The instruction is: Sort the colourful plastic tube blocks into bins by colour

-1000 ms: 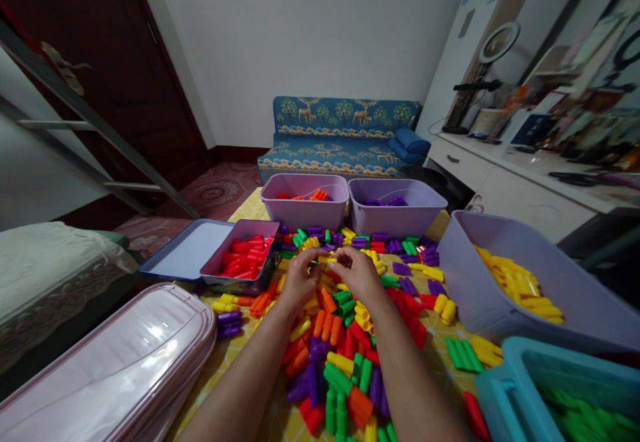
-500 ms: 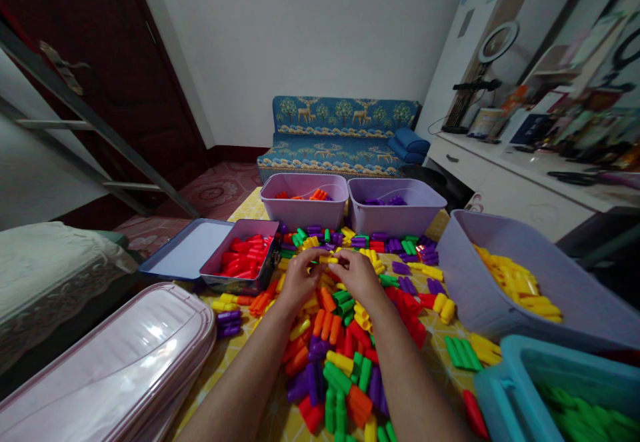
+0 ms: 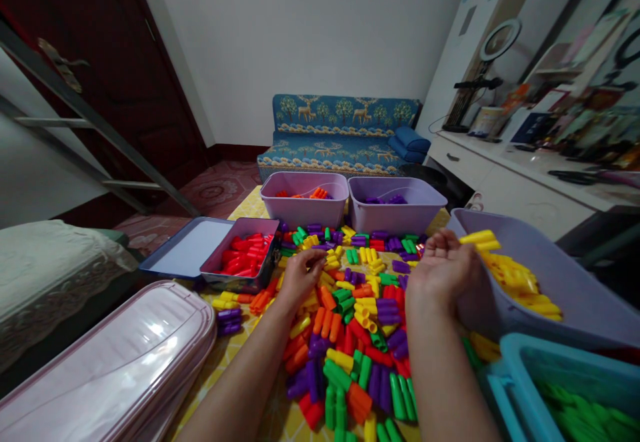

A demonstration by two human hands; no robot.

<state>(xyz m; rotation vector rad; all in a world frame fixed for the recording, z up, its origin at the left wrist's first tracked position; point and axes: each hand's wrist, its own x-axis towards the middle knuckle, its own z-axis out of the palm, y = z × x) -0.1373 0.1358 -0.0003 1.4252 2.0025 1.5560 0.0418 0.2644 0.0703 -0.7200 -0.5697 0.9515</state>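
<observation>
My left hand (image 3: 303, 274) is curled low over the heap, thumb and fingertips close together beside yellow bullet-shaped plastic building blocks (image 3: 373, 257). Whatever may be between those fingertips is hidden. Turned palm up, my right hand (image 3: 440, 272) is at the near rim of the large lilac bin (image 3: 463, 282) on the right. A yellow building block (image 3: 481, 239) sticks out past its thumb side, above the bin, seemingly gripped between thumb and forefinger. Inside that bin lie more yellow blocks (image 3: 520, 289). Mixed red, green, purple, orange and yellow blocks (image 3: 345, 362) cover the table between my arms.
Two lilac bins (image 3: 305, 212) with orange and purple blocks stand at the back. An open tin (image 3: 237, 282) of red blocks is left, near stacked clear lids (image 3: 110, 362). A turquoise bin (image 3: 510, 375) of green blocks stands front right. Beyond is a blue sofa (image 3: 335, 145).
My right hand has moved away from my left, rightward to the large lilac bin, and turned palm up with a yellow block at its thumb. My left hand has stayed nearly in place.
</observation>
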